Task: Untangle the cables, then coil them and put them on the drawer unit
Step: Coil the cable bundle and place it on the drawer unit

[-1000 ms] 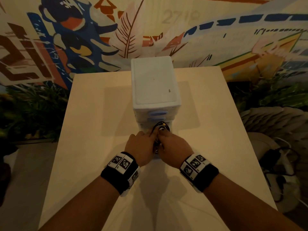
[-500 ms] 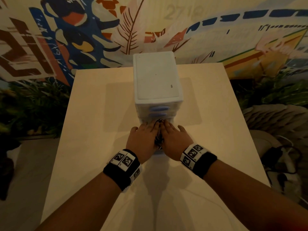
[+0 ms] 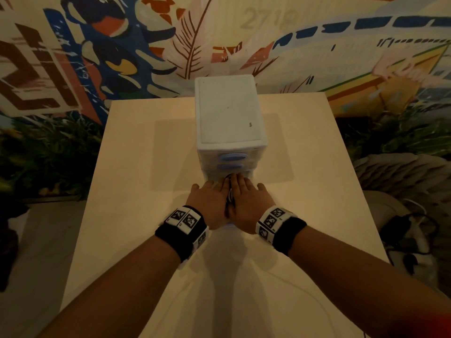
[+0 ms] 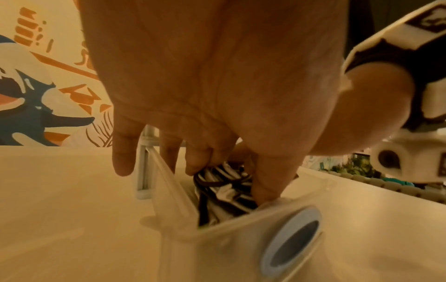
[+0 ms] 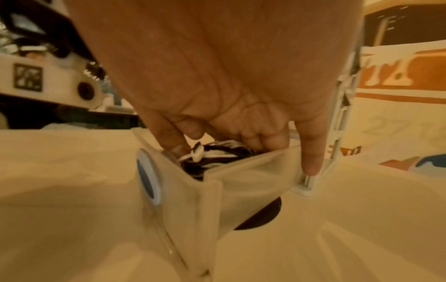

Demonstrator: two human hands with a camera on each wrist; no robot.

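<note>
both hands reach down into the pulled-out bottom drawer (image 4: 217,234) of the drawer unit (image 3: 228,111). left hand (image 3: 210,203): middle fingers curled into the cable bundle (image 4: 224,183), little finger hanging straight outside the drawer wall; whether the curled fingers actually clamp the strands i cannot tell, the tips are buried. right hand (image 3: 246,203): thumb and curled fingers close round the same bundle from the other side, one finger straight outside the wall. in the head view the two hands lie side by side, touching, with a sliver of cable between them.

cable bundle: black and white strands mixed, lying inside the translucent drawer, not on top of the unit.

handling judgement: light, limp, no stiffness to speak of; loops likely snag on each other and on the drawer rim. a plug or connector may be the only hard part, none clearly seen. best hold is probably under the whole mass, both hands scooping, not pulling a single strand, which would tighten knots.

drawer itself looks thin plastic and light; may lift with the bundle. unit stands on the pale worktop (image 3: 136,167).
</note>
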